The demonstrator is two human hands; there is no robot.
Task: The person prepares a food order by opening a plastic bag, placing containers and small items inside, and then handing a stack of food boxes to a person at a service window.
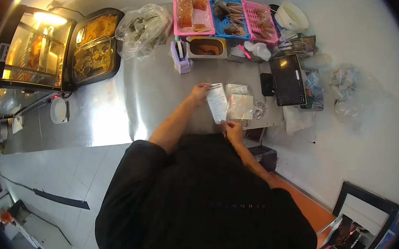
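Observation:
A printed paper slip (217, 103) is stretched between my two hands above the steel counter. My left hand (200, 93) pinches its upper left edge, and my right hand (232, 130) holds its lower end. Just right of the slip lie a square cream-coloured packet (241, 107) and a white item bearing print (236, 89), which looks wrapped in clear plastic. A small clear round item (259, 110) is beside them. Farther right a dark tablet screen (288, 80) leans on its stand.
Along the back are pink (208, 33) and blue baskets (228, 35) of packets, a metal sauce pan (205, 56), a purple tape dispenser (181, 62) and a plastic bag of greens (143, 30). Two food trays (116, 64) and a lit glass display cabinet (35, 53) stand left. A wall bounds the right.

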